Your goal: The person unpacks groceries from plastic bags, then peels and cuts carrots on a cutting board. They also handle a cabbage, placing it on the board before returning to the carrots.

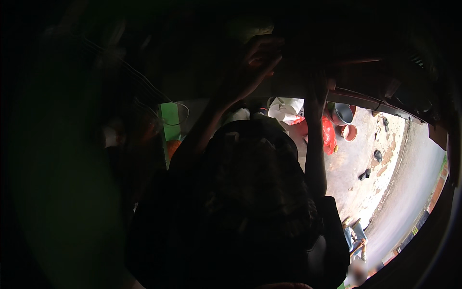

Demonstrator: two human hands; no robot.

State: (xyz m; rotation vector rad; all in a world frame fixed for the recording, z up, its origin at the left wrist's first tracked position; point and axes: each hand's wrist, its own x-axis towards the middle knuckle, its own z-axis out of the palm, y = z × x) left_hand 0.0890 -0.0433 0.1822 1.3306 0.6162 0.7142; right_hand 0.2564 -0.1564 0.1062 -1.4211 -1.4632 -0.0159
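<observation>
Both my arms reach up over a dark counter or table edge [252,92]. My left hand [258,59] is raised above the dark surface with its fingers bent and somewhat spread; whether it touches anything is too dark to tell. Beyond its fingertips is a faint pale yellowish thing [260,30]. My right hand [319,85] lies in deep shadow at the edge, near a long thin reddish strip [357,93]; its fingers are barely visible. What lies on the surface between the hands cannot be made out.
Thin wires [144,77] hang at the left. Below the edge, on the floor, are a white bag [294,104], a red plastic bag [328,135], a grey basin [342,113], a pink pot [349,132] and dark footwear [365,174]. A person [356,238] sits outside at lower right.
</observation>
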